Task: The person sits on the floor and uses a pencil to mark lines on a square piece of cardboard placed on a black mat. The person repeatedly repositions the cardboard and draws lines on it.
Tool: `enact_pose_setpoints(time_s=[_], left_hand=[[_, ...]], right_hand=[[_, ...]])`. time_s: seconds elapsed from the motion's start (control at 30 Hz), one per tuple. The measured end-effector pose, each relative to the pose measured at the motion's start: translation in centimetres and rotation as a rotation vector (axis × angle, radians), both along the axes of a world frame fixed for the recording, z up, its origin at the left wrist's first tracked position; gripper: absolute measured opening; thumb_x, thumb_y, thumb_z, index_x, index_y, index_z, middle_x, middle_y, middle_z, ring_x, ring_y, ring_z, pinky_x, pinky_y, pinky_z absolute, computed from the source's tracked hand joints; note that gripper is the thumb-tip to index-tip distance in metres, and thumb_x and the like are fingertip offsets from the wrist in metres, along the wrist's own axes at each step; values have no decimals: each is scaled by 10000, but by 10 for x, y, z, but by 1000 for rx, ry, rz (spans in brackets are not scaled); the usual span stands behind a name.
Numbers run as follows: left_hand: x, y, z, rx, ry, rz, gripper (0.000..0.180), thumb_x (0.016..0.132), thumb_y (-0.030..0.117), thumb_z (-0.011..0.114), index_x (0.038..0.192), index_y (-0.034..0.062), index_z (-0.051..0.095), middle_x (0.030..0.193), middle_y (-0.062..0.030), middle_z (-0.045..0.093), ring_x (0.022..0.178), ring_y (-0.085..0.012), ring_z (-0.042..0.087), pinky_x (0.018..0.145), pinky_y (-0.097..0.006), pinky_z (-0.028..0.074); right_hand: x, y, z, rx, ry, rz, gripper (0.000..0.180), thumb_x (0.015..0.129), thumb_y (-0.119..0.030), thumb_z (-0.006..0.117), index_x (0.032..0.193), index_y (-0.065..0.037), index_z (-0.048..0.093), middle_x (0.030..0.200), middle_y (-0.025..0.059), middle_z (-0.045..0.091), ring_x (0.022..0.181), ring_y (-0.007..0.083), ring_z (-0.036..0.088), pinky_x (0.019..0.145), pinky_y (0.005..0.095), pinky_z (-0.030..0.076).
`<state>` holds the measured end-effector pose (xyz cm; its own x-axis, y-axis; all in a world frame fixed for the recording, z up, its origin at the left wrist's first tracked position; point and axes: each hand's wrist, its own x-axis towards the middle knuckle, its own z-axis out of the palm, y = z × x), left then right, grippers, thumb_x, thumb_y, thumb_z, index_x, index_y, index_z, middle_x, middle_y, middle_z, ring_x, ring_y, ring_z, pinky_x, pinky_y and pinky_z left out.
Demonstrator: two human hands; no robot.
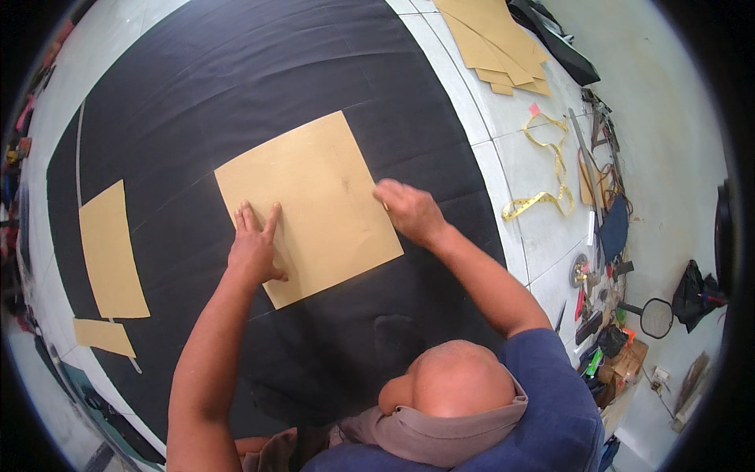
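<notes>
A tan, nearly square sheet of card or stiff paper (318, 216) lies flat on a wide spread of black cloth (259, 86). My left hand (255, 248) rests on the sheet's left side, its fingers spread and pressing down. At the sheet's right edge, my right hand (411, 211) is closed, knuckles up. Whatever it grips is mostly hidden by the fingers and too small to name. Faint light lines run on the cloth around the sheet.
Two smaller tan pieces, a larger one (114, 252) and a short one (104, 337), lie at the left by a thin straight strip. Stacked tan sheets (499, 43) are at the upper right. A yellow measuring tape (560, 169) and assorted tools (586, 303) lie on white floor tiles at right.
</notes>
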<state>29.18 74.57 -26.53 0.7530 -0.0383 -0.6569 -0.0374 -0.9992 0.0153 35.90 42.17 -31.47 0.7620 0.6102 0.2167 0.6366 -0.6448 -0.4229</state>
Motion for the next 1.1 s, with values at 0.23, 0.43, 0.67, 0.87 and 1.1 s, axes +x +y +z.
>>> enact_pose_setpoints(time_s=[0.23,0.43,0.67,0.87,1.1], left_hand=[[-1,4,-2,12,-18,-28,1539,467,438,1042,1684,207,127,1629,-451,96,1528,-597,170,1234,-496,356],[0,4,0,4,-2,-18,1550,465,453,1039,1685,210,114,1626,-455,95,1526,-600,167,1236,-497,356],[1,2,-2,-5,-4,-25,1556,454,451,1040,1685,206,120,1623,-461,78,1525,-607,155,1229,-507,364],[-3,5,-5,5,-14,-41,1562,450,422,1045,1685,204,113,1627,-458,49,1527,-608,139,1200,-519,410],[2,0,0,14,24,-22,1539,473,475,1027,1684,197,119,1614,-468,110,1526,-602,159,1247,-498,334]], right_hand=[[-90,-50,21,32,136,6,177,914,-48,638,1088,-64,611,1033,113,666,854,339,696,719,424,593],[3,-14,22,302,141,-165,153,991,-92,642,1126,-28,675,1088,156,708,1006,373,696,840,430,583],[125,62,-12,390,152,-279,280,1066,-244,539,1169,-37,697,1161,180,721,1080,392,682,932,466,550],[138,76,-18,310,170,-274,277,1070,-258,527,1160,-52,689,1147,167,724,1081,374,689,924,468,558],[129,67,-16,153,-3,-114,177,1036,-179,531,1128,-83,647,1127,126,700,983,361,715,844,474,602]])
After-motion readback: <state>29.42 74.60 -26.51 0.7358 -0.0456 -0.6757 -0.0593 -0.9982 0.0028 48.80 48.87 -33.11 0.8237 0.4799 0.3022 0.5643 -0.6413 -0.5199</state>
